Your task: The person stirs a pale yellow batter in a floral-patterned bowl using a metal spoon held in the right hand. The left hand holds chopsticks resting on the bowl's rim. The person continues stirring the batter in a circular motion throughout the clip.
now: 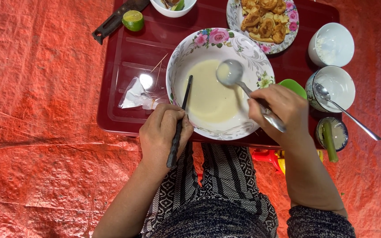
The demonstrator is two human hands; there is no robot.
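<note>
Pale batter sits in the floral bowl (252,57) on the dark red tray (128,57). Left hand (162,132) is gripping black chopsticks (179,123) at the rim, right hand (283,110) is clutching a metal spoon (230,72) over the batter.

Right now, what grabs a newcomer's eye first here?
The big floral bowl of pale batter sits mid-frame on the dark red tray. The right hand holds a metal spoon over the batter, and the left hand holds black chopsticks with their tips at the batter's edge. At the top, a floral plate carries golden fried pieces, and a cut lime lies beside a knife.
</note>
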